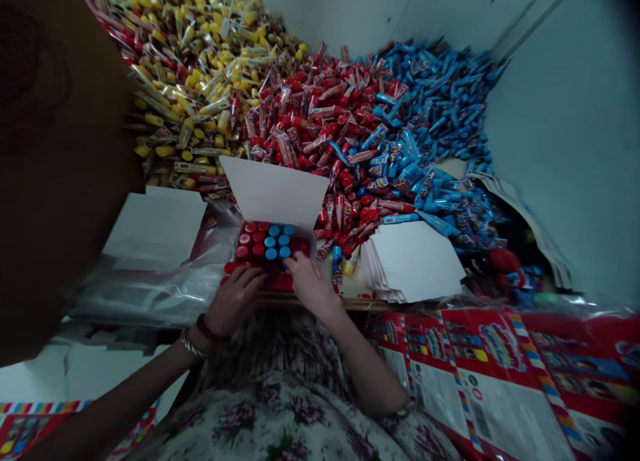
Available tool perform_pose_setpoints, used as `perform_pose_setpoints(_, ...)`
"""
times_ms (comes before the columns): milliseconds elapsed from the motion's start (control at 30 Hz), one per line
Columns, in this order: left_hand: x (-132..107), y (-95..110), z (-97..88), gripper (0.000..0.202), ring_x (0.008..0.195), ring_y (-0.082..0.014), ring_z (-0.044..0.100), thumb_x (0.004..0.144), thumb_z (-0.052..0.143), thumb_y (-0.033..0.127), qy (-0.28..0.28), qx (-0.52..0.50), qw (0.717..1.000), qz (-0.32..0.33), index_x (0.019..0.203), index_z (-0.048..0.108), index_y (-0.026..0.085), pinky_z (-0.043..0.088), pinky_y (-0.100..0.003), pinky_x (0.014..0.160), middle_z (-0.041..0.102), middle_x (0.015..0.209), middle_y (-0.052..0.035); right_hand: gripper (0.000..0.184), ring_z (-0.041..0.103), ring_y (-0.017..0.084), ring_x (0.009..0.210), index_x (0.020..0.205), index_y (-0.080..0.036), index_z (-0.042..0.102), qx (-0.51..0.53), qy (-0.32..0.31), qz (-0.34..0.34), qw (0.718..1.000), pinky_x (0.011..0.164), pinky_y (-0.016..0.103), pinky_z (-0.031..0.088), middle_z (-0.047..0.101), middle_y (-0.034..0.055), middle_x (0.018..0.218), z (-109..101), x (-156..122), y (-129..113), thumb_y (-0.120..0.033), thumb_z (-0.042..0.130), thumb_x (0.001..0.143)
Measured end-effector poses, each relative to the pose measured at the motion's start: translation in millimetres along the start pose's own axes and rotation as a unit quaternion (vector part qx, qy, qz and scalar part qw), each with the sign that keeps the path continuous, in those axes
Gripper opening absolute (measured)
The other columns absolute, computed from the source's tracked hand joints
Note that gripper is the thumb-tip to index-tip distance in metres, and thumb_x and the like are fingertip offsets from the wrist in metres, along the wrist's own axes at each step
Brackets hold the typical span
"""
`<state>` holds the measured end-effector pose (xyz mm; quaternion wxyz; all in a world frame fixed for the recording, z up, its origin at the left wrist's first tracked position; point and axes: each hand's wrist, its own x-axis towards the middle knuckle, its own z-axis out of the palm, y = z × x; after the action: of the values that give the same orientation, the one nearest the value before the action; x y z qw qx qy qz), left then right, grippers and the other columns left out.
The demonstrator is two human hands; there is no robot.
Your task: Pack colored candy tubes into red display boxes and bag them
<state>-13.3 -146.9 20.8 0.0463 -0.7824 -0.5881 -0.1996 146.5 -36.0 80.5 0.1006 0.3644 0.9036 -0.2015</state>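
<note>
An open red box (300, 246) with a white raised lid (275, 191) stands in front of me, filled with upright tubes with red and blue caps (270, 242). My left hand (234, 299) rests curled on the box's near left corner, fingers bent over the red caps. My right hand (311, 282) lies at the near right part of the box, fingers closed against the blue-capped tubes. What the fingers hold is hidden.
Behind the box lie big heaps of wrapped tubes: yellow (200, 67), red (320, 114), blue (430, 114). A stack of flat white cartons (415, 261) sits to the right, another white carton (155, 227) on clear plastic to the left. Printed red cartons (500, 374) lie near right.
</note>
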Motion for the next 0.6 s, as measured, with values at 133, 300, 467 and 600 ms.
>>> perform_pose_setpoints(133,12,-13,-3.7,0.030,0.098,-0.0227,0.050,0.081,0.045,0.003,-0.036,-0.036,0.999,-0.010,0.103,0.063,0.011,0.048,-0.035,0.084,0.063,0.105,-0.0107,0.039,0.058,0.018,0.098,0.113,-0.017,0.056,-0.027,-0.012,-0.018,0.999,0.081,0.028,0.047,0.053,0.0094,0.111,-6,2,-4,-0.001,0.030,0.089)
perform_pose_setpoints(300,25,-20,2.2,0.028,0.097,-0.0202,0.053,0.083,0.047,0.003,-0.077,-0.054,0.996,0.003,0.102,0.064,0.014,0.049,-0.033,0.085,0.064,0.104,-0.0085,0.036,0.058,0.018,0.099,0.112,-0.016,0.055,-0.062,-0.016,-0.027,0.998,0.084,0.030,0.048,0.053,0.0102,0.113,-10,4,-14,-0.003,0.030,0.090)
perform_pose_setpoints(467,33,-12,9.8,0.019,0.096,-0.0246,0.054,0.083,0.052,0.006,-0.146,0.016,0.989,-0.018,0.096,0.066,0.009,0.048,-0.038,0.086,0.064,0.100,-0.0114,0.033,0.059,0.019,0.097,0.107,-0.013,0.058,-0.068,-0.009,-0.007,0.998,0.082,0.031,0.049,0.056,0.0125,0.112,-2,12,-26,-0.003,0.030,0.092)
perform_pose_setpoints(600,24,-12,12.3,0.022,0.098,-0.0249,0.054,0.085,0.047,0.007,-0.137,0.010,0.990,-0.020,0.098,0.066,0.010,0.048,-0.039,0.086,0.064,0.100,-0.0122,0.032,0.059,0.021,0.095,0.105,-0.009,0.059,-0.075,0.054,0.008,0.996,0.077,0.031,0.050,0.057,0.0154,0.105,26,21,-39,-0.004,0.030,0.091)
